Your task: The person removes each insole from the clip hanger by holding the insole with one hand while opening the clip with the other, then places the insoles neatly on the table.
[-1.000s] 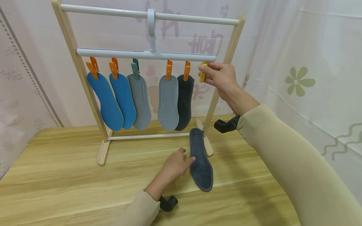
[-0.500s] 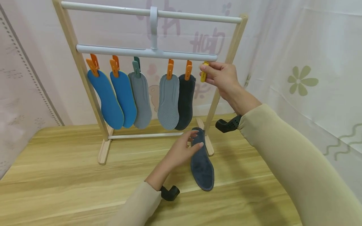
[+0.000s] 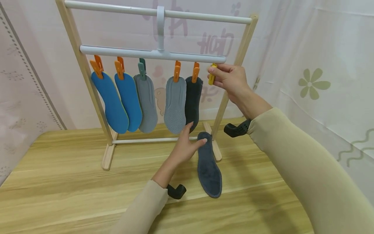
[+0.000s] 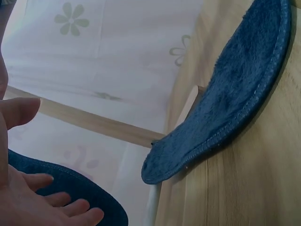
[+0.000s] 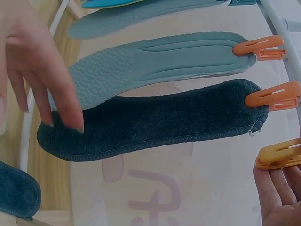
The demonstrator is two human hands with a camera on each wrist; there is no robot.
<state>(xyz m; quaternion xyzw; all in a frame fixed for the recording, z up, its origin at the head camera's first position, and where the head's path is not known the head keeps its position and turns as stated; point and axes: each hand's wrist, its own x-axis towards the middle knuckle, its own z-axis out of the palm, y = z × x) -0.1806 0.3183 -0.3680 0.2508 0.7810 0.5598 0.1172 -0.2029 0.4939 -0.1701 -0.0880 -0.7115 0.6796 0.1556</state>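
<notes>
A plush dark grey insole is lying on the wood-grain table, its narrower end overlapping the rack's right foot. Beside that end, the left hand is reaching with fingers extended, gripping nothing; the left wrist view is showing its thumb apart from the loose insole. Its fingertips are crossing in front of the hanging dark insole; whether they are touching it is impossible to tell. The right hand is pinching a yellow clip just below the right end of the white hanger.

Good handling is probably resting on two things: taking the loose insole by its sides, leaving the narrow rim free, and keeping the clip steady without knocking the hanging neighbour.

Against half a second ago, the left hand is no longer spreading its fingers over the loose insole; they are now pointing up at the hanging one. The loose insole is staying put and the right hand is keeping its pinch.

Farther left, a textured light grey insole, a grey insole under a green clip and two blue insoles are hanging.
</notes>
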